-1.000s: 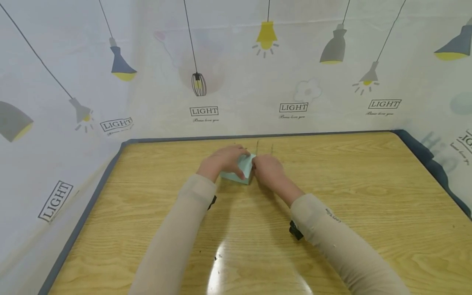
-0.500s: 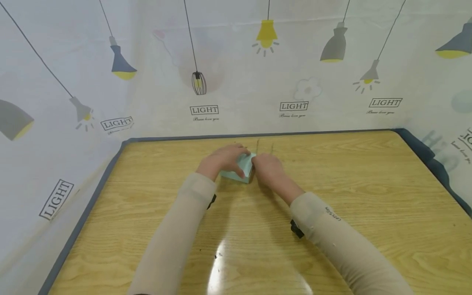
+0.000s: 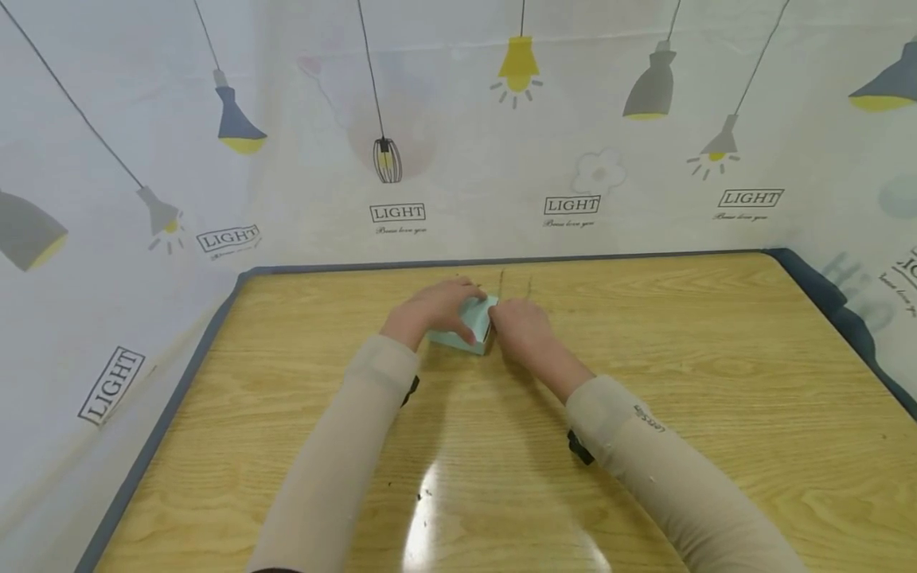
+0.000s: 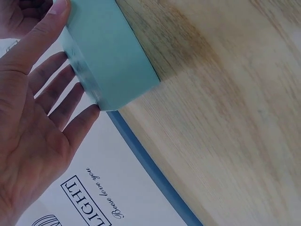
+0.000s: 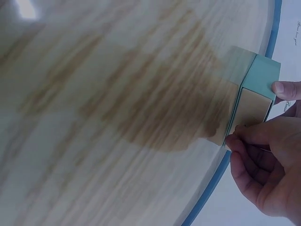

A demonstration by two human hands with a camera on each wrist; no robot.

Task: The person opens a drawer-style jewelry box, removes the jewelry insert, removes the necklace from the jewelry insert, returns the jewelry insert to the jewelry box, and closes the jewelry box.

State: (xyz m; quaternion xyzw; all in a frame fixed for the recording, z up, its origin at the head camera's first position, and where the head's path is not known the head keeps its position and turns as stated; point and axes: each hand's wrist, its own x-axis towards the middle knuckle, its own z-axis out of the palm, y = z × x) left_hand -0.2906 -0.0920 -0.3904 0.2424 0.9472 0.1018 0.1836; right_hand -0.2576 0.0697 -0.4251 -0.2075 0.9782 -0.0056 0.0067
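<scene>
A small mint-green cardboard box (image 3: 478, 318) rests on the table near its far edge. My left hand (image 3: 435, 309) holds it from the left, thumb on one side and fingers spread along another. In the left wrist view these fingertips touch a glossy long face of the box (image 4: 110, 52). At the box's right end, my right hand (image 3: 525, 328) has its thumb and fingers pinched together. The right wrist view shows a brown end panel (image 5: 251, 107) inside the green sleeve, and the right hand (image 5: 268, 160) pinches at its edge. Exactly what lies between those fingertips is hidden.
The wood-grain table (image 3: 645, 342) has a dark blue border strip (image 3: 609, 259) at the back. Behind it hangs a white sheet (image 3: 458, 103) printed with lamps. Small dark specks (image 3: 419, 496) lie on the near table surface.
</scene>
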